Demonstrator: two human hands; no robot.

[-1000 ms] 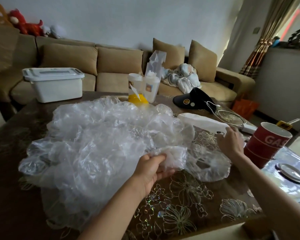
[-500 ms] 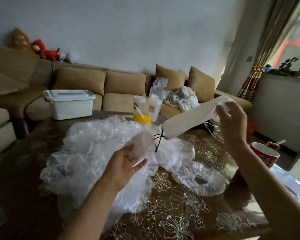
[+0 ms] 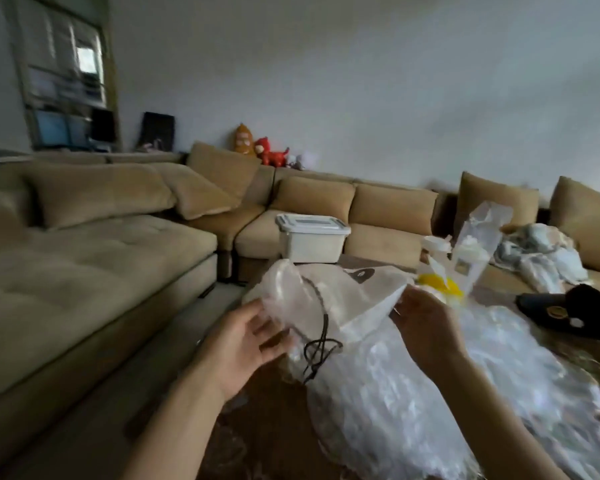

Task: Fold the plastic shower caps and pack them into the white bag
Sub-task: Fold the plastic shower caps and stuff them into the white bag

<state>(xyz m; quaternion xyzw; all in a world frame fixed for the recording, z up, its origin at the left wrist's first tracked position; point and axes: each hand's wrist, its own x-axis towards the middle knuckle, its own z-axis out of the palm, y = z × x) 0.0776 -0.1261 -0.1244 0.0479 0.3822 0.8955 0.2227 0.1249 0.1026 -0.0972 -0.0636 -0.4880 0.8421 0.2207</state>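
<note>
— Plastic shower caps [image 3: 447, 393] lie in a big heap on the table [image 3: 593, 362]. We hold the white bag [image 3: 357, 296] up over them. What could go wrong?
— The bag is floppy. If its mouth sags shut, our folded cap [image 3: 284, 299] may puff open and slip out. The black cord [image 3: 317, 351] could snag too.
— And our hands?
— Our left hand [image 3: 236, 344] curls thumb and fingers round the folded cap at the bag's mouth. Our right hand [image 3: 426, 327] pinches the bag's far edge.
</note>
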